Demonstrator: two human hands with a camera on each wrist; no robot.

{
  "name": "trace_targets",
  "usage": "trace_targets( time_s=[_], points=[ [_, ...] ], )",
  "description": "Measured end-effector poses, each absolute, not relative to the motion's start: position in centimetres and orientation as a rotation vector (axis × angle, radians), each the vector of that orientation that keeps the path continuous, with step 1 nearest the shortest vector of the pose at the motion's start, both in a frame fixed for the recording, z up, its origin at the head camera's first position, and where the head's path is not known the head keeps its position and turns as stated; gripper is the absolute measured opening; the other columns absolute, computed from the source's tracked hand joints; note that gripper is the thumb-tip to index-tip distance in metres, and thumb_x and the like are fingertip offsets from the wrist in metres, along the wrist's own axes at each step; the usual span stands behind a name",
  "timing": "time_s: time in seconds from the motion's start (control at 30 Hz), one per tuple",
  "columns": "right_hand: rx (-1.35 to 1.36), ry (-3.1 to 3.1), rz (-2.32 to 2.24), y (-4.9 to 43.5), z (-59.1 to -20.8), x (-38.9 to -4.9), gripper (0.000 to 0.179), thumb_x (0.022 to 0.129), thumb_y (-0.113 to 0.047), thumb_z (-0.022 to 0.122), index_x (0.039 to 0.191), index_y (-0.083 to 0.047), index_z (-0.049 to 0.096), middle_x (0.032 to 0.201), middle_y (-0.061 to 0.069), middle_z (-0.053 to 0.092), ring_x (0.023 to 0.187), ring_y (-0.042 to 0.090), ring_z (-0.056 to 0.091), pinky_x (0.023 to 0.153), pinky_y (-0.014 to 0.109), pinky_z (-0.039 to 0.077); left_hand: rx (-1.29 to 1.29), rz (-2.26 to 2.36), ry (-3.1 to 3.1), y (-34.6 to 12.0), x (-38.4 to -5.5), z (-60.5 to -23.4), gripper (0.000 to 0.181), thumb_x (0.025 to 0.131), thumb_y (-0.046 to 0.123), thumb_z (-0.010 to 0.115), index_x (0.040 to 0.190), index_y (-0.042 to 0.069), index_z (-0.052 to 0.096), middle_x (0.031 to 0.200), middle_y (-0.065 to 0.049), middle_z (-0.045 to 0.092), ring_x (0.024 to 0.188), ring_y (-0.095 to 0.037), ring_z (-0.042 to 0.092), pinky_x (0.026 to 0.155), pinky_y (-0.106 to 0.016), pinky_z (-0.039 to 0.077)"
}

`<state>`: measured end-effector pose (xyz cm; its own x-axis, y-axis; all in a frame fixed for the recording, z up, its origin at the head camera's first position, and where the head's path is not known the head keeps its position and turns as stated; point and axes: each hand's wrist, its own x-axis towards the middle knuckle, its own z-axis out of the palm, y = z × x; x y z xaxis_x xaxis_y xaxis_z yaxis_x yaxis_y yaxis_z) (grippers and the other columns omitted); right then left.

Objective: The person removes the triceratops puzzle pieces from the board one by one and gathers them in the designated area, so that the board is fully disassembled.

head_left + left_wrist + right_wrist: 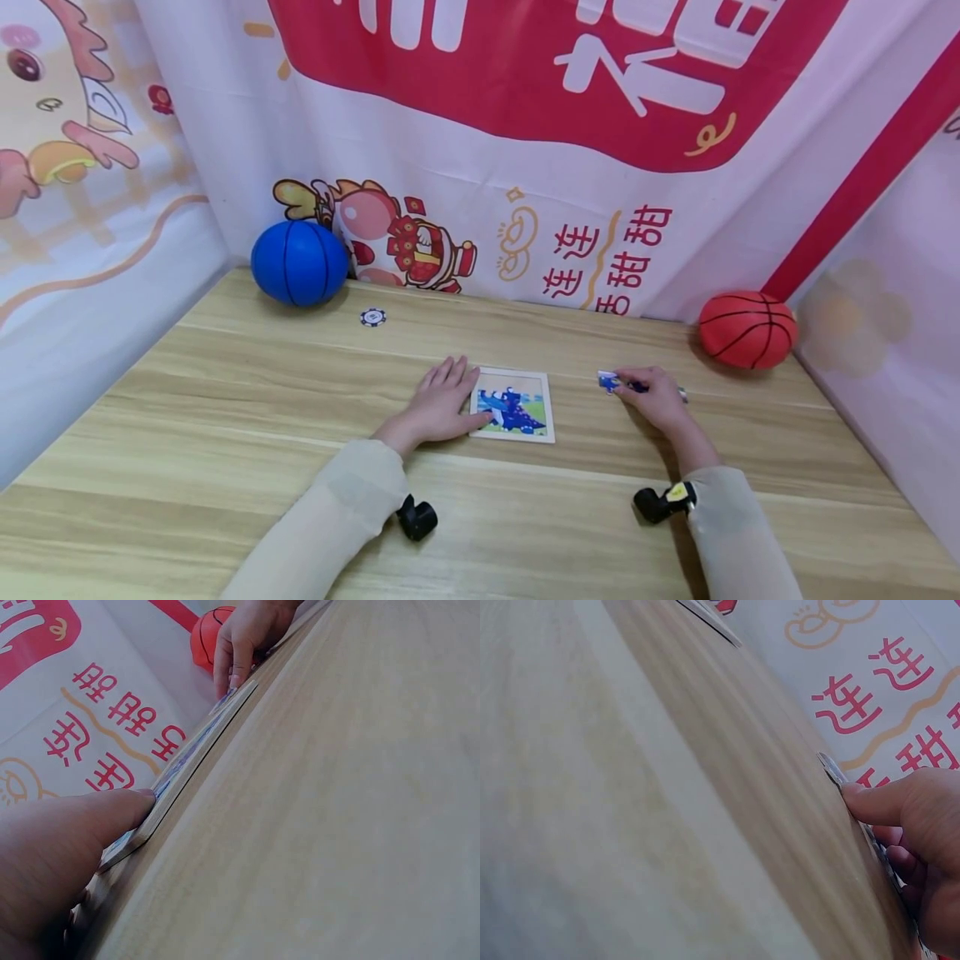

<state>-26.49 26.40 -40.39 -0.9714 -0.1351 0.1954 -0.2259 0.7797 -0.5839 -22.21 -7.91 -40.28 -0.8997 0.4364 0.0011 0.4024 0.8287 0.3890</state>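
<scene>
A square jigsaw puzzle board [550, 408] with a pale frame and a blue cartoon picture lies flat on the table. My left hand [444, 404] rests at its left side with fingers spread, its thumb [112, 814] lying over the edge onto the picture. To the right of the board, my right hand [654, 396] pinches a blue and white puzzle piece [606, 382] at the table surface. In the right wrist view the thumb [881, 801] presses on the thin piece. More pieces [683, 394] show partly from under that hand, mostly hidden.
On the wooden table [225, 467], a blue ball [300, 263] stands at the back left and a red ball [748, 330] at the back right. A round poker chip [372, 317] lies near the blue ball. Printed cloth [465, 167] hangs along the back edge.
</scene>
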Motion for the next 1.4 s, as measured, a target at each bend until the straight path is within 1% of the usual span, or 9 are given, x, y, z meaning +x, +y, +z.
trace_targets(
  time_s=[0.2,0.33,0.47,0.57,0.67,0.8,1.0,1.2,1.4],
  points=[
    [0.263,-2.891,0.901,26.2,-39.8,-26.5,0.034,0.080,-0.015,0.062,0.111,-0.002,0.058,0.108,0.022,0.052,0.096,0.033,0.044,0.082,0.046,0.032,0.679,0.598,2.925,-7.9,-22.2,-40.2,0.078,0.080,0.056,0.044,0.137,0.008,0.020,0.142,-0.014,0.005,0.128,-0.028,-0.003,0.100,-0.042,-0.002],
    [0.261,-2.920,0.886,26.1,-39.6,-26.4,0.036,0.080,-0.017,0.062,0.114,-0.003,0.057,0.102,0.020,0.052,0.093,0.032,0.043,0.079,0.045,0.032,0.691,0.597,2.927,-7.9,-22.1,-40.1,0.078,0.080,0.056,0.044,0.137,0.007,0.021,0.142,-0.015,0.006,0.128,-0.029,-0.002,0.100,-0.043,0.000],
    [0.298,-2.918,0.918,26.0,-39.1,-26.1,0.038,0.082,-0.015,0.059,0.116,0.001,0.053,0.095,0.018,0.056,0.088,0.030,0.047,0.077,0.043,0.036,0.698,0.604,2.922,-7.9,-22.0,-40.0,0.078,0.080,0.055,0.045,0.137,0.007,0.022,0.141,-0.016,0.007,0.128,-0.030,-0.001,0.100,-0.043,0.000],
    [0.298,-2.905,0.978,25.7,-38.5,-25.8,0.040,0.083,-0.016,0.057,0.117,0.002,0.050,0.096,0.020,0.056,0.086,0.029,0.051,0.075,0.043,0.040,0.695,0.606,2.925,-7.9,-21.9,-40.0,0.078,0.080,0.055,0.045,0.137,0.007,0.022,0.141,-0.015,0.007,0.128,-0.029,-0.001,0.100,-0.043,0.000],
    [0.294,-2.875,1.054,25.0,-37.9,-25.5,0.041,0.084,-0.019,0.057,0.118,0.002,0.049,0.098,0.022,0.055,0.088,0.030,0.052,0.075,0.043,0.041,0.693,0.613,2.933,-7.8,-21.9,-40.0,0.078,0.080,0.055,0.045,0.137,0.007,0.022,0.141,-0.015,0.008,0.128,-0.029,0.000,0.100,-0.043,0.001],
    [0.306,-2.819,1.181,23.5,-37.2,-25.0,0.041,0.083,-0.018,0.058,0.118,0.002,0.050,0.098,0.020,0.055,0.088,0.029,0.052,0.075,0.040,0.042,0.683,0.646,2.936,-7.8,-22.0,-40.1,0.077,0.081,0.054,0.045,0.137,0.006,0.023,0.141,-0.017,0.008,0.128,-0.030,0.001,0.100,-0.043,0.001],
    [0.312,-2.845,1.287,20.8,-36.7,-23.8,0.038,0.085,-0.018,0.056,0.119,-0.004,0.050,0.100,0.013,0.054,0.092,0.025,0.048,0.079,0.040,0.039,0.680,0.761,2.920,-7.6,-21.9,-39.9,0.074,0.081,0.051,0.048,0.137,0.009,0.022,0.141,-0.017,0.006,0.128,-0.028,0.001,0.100,-0.043,0.001],
    [0.394,-2.844,1.379,18.6,-37.5,-23.2,0.034,0.084,-0.015,0.057,0.116,-0.005,0.052,0.094,0.010,0.056,0.087,0.023,0.049,0.073,0.035,0.042,0.785,0.741,2.900,-6.7,-21.2,-39.6,0.069,0.082,0.048,0.049,0.137,0.015,0.025,0.141,-0.018,0.005,0.128,-0.030,0.001,0.100,-0.045,0.004],
    [0.440,-2.865,1.423,17.4,-38.5,-22.7,0.036,0.082,-0.019,0.060,0.116,-0.008,0.054,0.092,0.004,0.056,0.085,0.019,0.050,0.074,0.033,0.043,0.837,0.706,2.835,-5.8,-20.5,-39.5,0.061,0.084,0.046,0.047,0.137,0.024,0.026,0.142,-0.017,0.001,0.128,-0.029,-0.003,0.100,-0.045,0.002]
  ],
)
